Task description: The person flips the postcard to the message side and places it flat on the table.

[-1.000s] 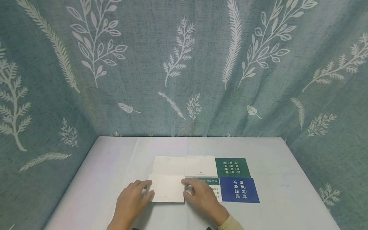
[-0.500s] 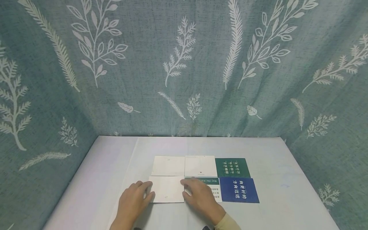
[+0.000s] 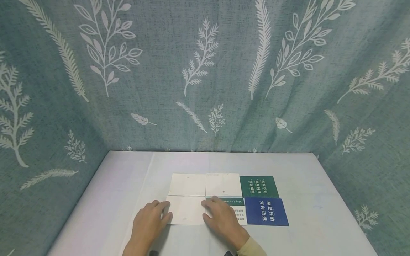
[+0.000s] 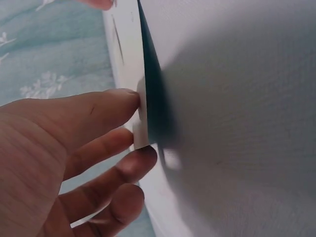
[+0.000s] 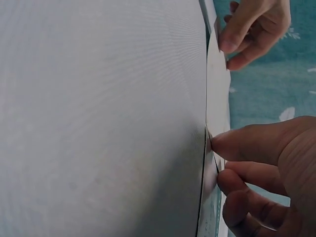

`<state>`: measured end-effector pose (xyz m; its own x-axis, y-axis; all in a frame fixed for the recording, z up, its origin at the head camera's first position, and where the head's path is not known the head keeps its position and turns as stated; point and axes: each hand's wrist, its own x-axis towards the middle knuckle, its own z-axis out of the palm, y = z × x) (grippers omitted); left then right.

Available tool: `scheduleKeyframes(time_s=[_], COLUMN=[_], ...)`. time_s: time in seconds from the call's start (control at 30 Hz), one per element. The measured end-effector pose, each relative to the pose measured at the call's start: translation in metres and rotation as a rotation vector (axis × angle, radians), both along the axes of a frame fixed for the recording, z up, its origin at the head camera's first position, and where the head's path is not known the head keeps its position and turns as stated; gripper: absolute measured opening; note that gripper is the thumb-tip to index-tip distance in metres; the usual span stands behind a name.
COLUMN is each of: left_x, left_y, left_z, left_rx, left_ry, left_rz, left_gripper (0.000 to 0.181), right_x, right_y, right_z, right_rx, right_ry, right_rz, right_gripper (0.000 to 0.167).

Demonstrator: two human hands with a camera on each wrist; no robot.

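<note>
A blank-looking white card (image 3: 185, 210) with a small mark near its front edge lies in the front row, at the left end. My left hand (image 3: 148, 219) holds its left edge between thumb and fingers. In the left wrist view that end of the card (image 4: 133, 64) tilts slightly off the table, showing a dark teal underside. My right hand (image 3: 224, 220) pinches the card's right edge with thumb and forefinger, and partly covers the neighbouring white card with a green band (image 3: 238, 201).
Behind lie two white cards, left (image 3: 188, 184) and middle (image 3: 223, 184), and a green card (image 3: 259, 186) with white characters. At front right is a blue card (image 3: 266, 211). The white table (image 3: 307, 185) ends at a leaf-patterned curtain (image 3: 205, 124).
The held white card has dropped lower and moved slightly toward me. Its back edge now lines up along the card behind. Both hands have shifted only slightly.
</note>
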<state>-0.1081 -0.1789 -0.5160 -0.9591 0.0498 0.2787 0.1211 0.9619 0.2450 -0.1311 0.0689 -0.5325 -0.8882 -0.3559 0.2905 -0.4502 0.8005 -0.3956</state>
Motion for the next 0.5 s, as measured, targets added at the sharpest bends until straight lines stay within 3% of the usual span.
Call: scheduleKeyframes(time_s=[0.17,0.5], left_x=[-0.0012,-0.0040], left_y=[0.0009,0.0027], left_z=[0.0004,-0.0005], left_rx=[0.000,-0.002], left_ry=[-0.036,-0.039], left_rz=[0.005,0.003], left_gripper=[0.028,0.028], right_x=[-0.0009,-0.0028], right_y=[-0.0001,0.0004], right_z=[-0.0004,-0.0022], right_rx=[0.009,0.000], right_ry=[-0.041,-0.081], right_rz=[-0.006,0.004], right_gripper=[0.032,0.031])
